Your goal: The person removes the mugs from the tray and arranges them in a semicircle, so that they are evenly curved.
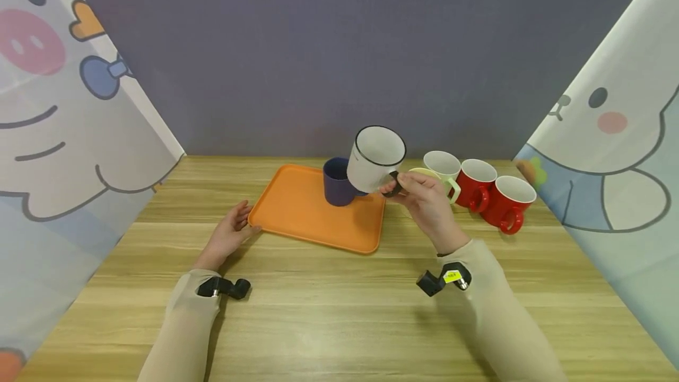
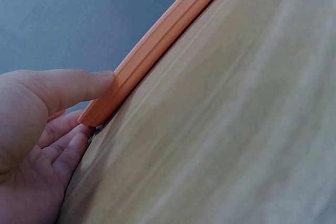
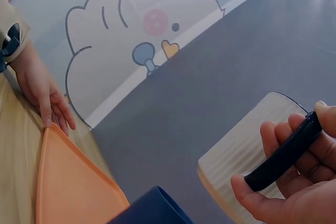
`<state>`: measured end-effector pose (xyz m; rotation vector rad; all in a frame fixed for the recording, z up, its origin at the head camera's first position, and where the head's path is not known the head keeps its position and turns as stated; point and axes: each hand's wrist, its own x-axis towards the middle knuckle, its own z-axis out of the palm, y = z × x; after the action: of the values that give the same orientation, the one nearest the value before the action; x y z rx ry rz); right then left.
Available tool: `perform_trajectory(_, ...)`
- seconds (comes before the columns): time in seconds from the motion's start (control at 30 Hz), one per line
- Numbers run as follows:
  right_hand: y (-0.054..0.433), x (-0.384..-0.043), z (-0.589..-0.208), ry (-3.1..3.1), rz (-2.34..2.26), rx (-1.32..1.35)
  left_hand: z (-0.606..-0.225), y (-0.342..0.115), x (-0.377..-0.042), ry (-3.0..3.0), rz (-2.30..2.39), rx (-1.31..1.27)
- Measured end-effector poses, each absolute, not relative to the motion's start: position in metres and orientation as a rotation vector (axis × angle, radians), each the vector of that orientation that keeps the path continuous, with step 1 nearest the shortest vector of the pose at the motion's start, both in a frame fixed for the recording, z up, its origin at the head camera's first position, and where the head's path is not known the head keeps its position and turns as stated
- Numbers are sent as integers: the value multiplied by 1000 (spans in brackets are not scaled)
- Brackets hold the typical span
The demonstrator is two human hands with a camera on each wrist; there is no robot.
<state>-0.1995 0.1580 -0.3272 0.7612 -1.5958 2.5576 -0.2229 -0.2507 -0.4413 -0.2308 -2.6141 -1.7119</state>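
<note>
A white enamel-style mug point(image 1: 371, 167) with a black rim and black handle point(image 3: 283, 153) is held up over the back right of an orange tray point(image 1: 297, 208). My right hand point(image 1: 427, 205) grips it by the handle, fingers curled round. On the tray stands a navy mug point(image 1: 336, 188), partly covered by the white one in the head view. At the tray's near left corner is my left hand point(image 1: 228, 234), its thumb point(image 2: 79, 85) on the near edge and its fingers round the other side, pinching the corner.
Right of the tray stand two red mugs point(image 1: 469, 190), a mug with a pale green handle point(image 1: 442, 162) and a yellowish mug point(image 1: 427, 172) mostly hidden behind my right hand. A grey wall point(image 1: 339, 63) rises at the table's back edge, with cartoon-printed panels point(image 1: 116, 122) on both sides.
</note>
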Motion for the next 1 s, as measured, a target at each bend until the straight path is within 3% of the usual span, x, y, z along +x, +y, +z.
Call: perform_trajectory(1.0,271,-172,-332,-1222,2587,832,-448,-252,-224,-2574,-1718,-239)
